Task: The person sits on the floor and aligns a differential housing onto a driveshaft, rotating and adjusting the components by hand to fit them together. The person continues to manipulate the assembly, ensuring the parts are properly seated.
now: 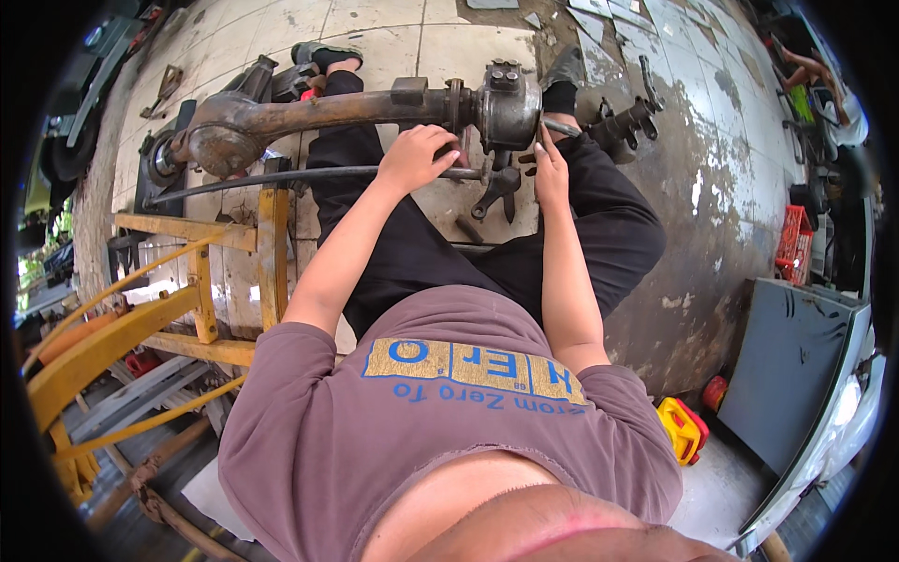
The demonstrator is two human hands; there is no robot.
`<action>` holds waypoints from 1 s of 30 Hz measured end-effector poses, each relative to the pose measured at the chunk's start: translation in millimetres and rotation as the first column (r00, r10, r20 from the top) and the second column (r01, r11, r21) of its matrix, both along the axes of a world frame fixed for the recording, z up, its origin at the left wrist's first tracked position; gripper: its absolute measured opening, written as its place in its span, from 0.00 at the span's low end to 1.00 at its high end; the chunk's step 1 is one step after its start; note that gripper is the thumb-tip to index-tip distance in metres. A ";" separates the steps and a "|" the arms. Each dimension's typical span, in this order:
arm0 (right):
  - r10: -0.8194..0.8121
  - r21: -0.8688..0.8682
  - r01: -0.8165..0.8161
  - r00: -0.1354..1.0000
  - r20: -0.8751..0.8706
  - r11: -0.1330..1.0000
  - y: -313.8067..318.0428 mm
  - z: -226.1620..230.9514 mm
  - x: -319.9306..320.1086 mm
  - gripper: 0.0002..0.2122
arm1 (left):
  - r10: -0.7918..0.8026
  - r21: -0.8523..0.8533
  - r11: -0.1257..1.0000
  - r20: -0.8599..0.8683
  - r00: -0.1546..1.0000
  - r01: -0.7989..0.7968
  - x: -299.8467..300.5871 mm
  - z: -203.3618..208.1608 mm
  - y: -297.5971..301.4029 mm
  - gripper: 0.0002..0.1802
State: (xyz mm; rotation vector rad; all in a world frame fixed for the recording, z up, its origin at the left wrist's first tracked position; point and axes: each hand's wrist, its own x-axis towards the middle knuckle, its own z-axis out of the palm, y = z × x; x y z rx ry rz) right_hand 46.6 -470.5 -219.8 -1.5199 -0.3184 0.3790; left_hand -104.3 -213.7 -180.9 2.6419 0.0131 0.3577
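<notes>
A rusty vehicle axle (346,110) lies across the floor in front of me, between my legs. At its left end is the round differential housing (225,136); at its right end sits a dark metal steering knuckle (508,108) with bolts on top. A long thin rod (309,174) runs below the axle tube. My left hand (417,157) hovers over this rod, close to the axle's flange, fingers and thumb apart. Against the right face of the knuckle, my right hand (551,169) rests with fingers stretched upward; its far fingers are partly hidden. A forked metal arm (496,190) hangs beneath the knuckle.
A yellow metal frame (272,253) stands close at my left. Beyond my right leg lies a loose metal part with a shaft (626,126). A grey cabinet (787,365), a yellow-red plastic item (682,431) and a red crate (794,245) are at right. Another person (824,89) is at far right.
</notes>
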 end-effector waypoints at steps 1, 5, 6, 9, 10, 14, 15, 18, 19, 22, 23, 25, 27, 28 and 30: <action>-0.008 0.028 0.009 1.000 -0.022 1.000 -0.3 1.2 -2.7 0.24 | -0.003 -0.009 1.000 0.010 1.000 0.003 0.0 0.3 -1.3 0.20; -0.011 -0.018 0.013 0.990 0.144 1.000 14.0 5.5 20.1 0.23 | -0.036 -0.003 0.999 0.030 0.999 0.036 1.5 8.9 3.4 0.20; 0.001 -0.089 0.019 0.976 0.216 0.996 17.4 9.6 30.2 0.22 | -0.042 -0.004 0.999 0.039 0.998 0.042 5.7 11.3 -0.7 0.21; -0.002 -0.207 0.080 0.936 0.353 0.975 26.9 18.3 39.0 0.22 | -0.030 0.022 0.999 0.093 0.995 0.028 17.6 23.6 -21.2 0.21; -0.003 -0.273 0.140 0.895 0.446 0.952 25.6 18.1 34.9 0.22 | -0.036 0.069 0.997 0.146 0.989 0.026 22.9 17.9 -25.7 0.23; -0.020 -0.293 0.254 0.787 0.617 0.922 20.6 2.1 15.7 0.22 | -0.038 0.135 0.990 0.091 0.995 0.026 28.8 10.6 -44.6 0.28; -0.011 -0.321 0.250 0.804 0.594 0.913 24.3 7.0 20.9 0.22 | -0.024 0.135 0.991 0.061 0.998 0.015 28.3 11.1 -46.6 0.28; -0.011 -0.356 0.279 0.799 0.601 0.892 31.8 17.1 39.5 0.22 | 0.019 0.160 0.987 -0.004 1.000 -0.018 29.2 10.7 -43.7 0.28; 0.032 -0.420 0.262 0.818 0.574 0.869 25.8 19.3 30.0 0.22 | 0.026 0.171 0.985 0.006 1.000 -0.027 26.6 7.1 -45.6 0.29; 0.066 -0.471 0.291 0.792 0.607 0.833 19.5 20.5 8.3 0.22 | 0.031 0.195 0.980 0.030 0.999 -0.036 22.1 6.6 -43.3 0.29; 0.065 -0.470 0.317 0.771 0.633 0.824 19.6 21.4 20.6 0.23 | 0.025 0.186 0.982 0.036 0.999 -0.032 27.8 7.4 -45.1 0.30; 0.079 -0.471 0.349 0.732 0.677 0.810 25.3 24.0 43.5 0.24 | 0.021 0.181 0.983 0.034 0.999 -0.027 28.1 4.8 -48.8 0.31; 0.069 -0.456 0.338 0.738 0.671 0.823 27.0 20.3 39.3 0.24 | 0.017 0.207 0.978 0.039 0.999 -0.025 29.0 7.7 -43.8 0.32; 0.094 -0.486 0.313 0.758 0.645 0.816 19.7 19.9 26.1 0.23 | 0.030 0.217 0.976 0.030 0.999 -0.036 27.1 7.5 -43.2 0.33; 0.103 -0.510 0.284 0.791 0.604 0.812 15.5 25.6 14.9 0.22 | 0.050 0.223 0.973 0.016 0.999 -0.052 23.8 4.9 -48.9 0.35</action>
